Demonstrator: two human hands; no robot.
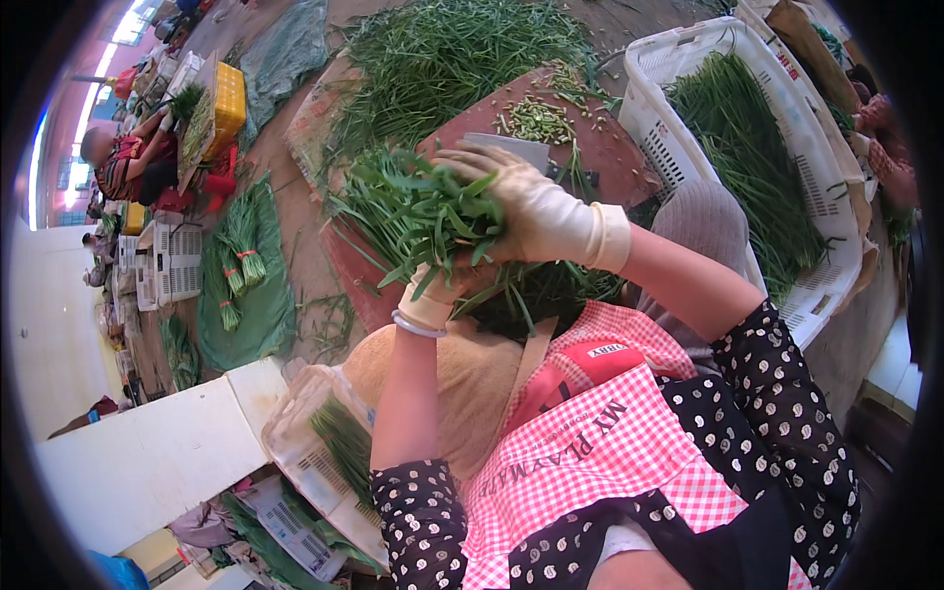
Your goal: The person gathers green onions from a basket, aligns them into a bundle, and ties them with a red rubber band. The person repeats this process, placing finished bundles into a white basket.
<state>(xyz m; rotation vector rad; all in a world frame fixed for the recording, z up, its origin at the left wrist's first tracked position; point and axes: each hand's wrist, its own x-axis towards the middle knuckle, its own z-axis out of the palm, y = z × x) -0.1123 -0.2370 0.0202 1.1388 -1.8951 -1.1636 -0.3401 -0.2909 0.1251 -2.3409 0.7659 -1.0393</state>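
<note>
Both of my hands wear pale work gloves and hold a bunch of long green leafy stalks point(413, 214) between them. My right hand point(535, 203) lies over the right side of the bunch. Under the leaf ends is my left hand point(435, 287), partly hidden by them, with a pale bangle at the wrist. Behind my right hand, a cleaver's blade point(516, 150) rests on a reddish board point(457, 125), beside a scatter of cut stalk ends point(538, 120). A large heap of loose green stalks point(464, 59) spreads beyond the board.
A white plastic crate point(645, 125) of greens stands at the right, another crate point(306, 442) at lower left. Banded bundles point(252, 262) lie on a green sheet point(265, 324). A person point(125, 158) works by a yellow crate point(227, 103) at far left; a co-worker's sleeve point(889, 166) shows at far right.
</note>
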